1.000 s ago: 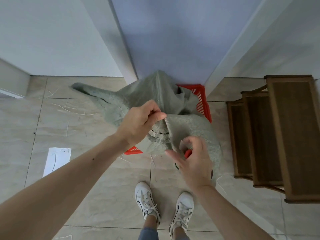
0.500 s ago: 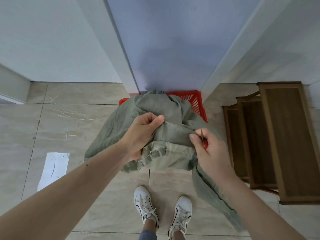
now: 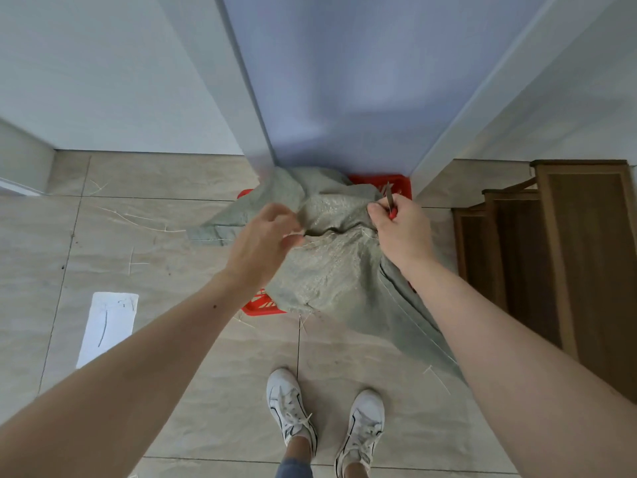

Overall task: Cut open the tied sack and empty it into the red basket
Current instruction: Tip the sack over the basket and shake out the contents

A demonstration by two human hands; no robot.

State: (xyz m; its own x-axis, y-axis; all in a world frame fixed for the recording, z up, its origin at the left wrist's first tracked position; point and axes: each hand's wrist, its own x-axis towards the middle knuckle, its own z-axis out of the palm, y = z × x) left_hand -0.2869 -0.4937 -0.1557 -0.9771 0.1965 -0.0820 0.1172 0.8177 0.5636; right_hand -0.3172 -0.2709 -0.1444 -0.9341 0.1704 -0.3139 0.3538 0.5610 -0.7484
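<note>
Tiled floor [image 3: 172,339], wooden steps [image 3: 582,257] right of both hands. Grey-green woven sack [image 3: 331,270] draped over red basket [image 3: 263,305], hiding most of it, basket corners showing beyond and below grip. Left hand [image 3: 262,243] pinches sack's left edge. Right hand [image 3: 401,229] grips sack's right edge plus red-handled cutter [image 3: 390,201], blade pointing away. Paper sheet [image 3: 107,326] far left. White shoes [image 3: 293,412] below.

White sneakers [image 3: 325,415], bare forearms [image 3: 458,315]

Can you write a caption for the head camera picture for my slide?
Both hands, left and right, grip a green woven sack over a red basket.
</note>
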